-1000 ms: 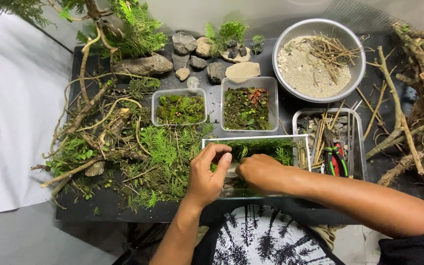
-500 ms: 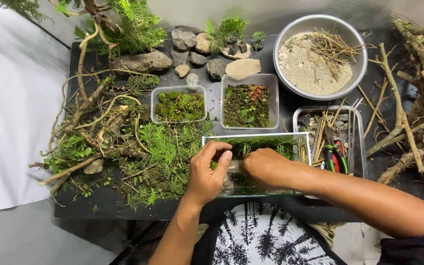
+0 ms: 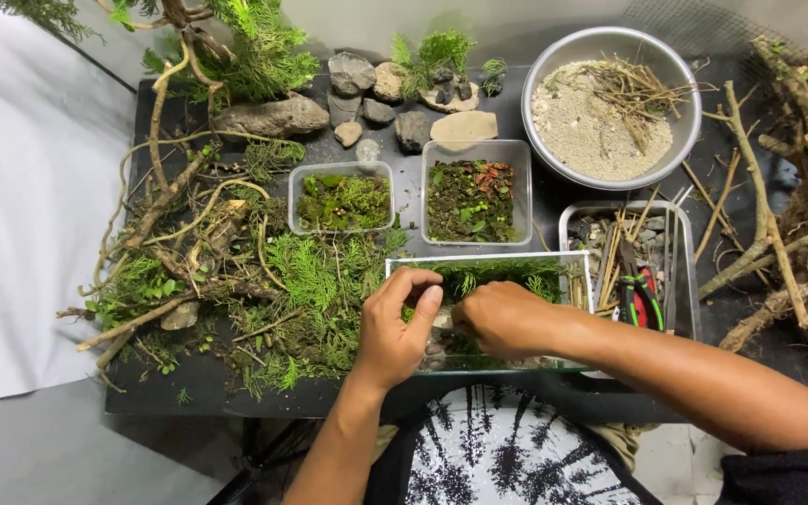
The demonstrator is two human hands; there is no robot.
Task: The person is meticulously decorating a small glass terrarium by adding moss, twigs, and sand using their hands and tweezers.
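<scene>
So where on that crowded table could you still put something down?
Bare strips lie between the moss tub and the soil tub, and along the front edge under the greenery. Elsewhere it's crowded; both hands fill the glass tank.

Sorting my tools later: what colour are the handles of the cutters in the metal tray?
Red and green handles on the cutters, seen in the head view, lying in the metal tray.

Right hand (image 3: pixel 497 318) hides its fingertips — and part of the glass tank (image 3: pixel 554 266).

moss tub (image 3: pixel 341 202): green | bowl (image 3: pixel 554 70): silver, beige sand | pliers (image 3: pixel 642 297): red-green handles
</scene>
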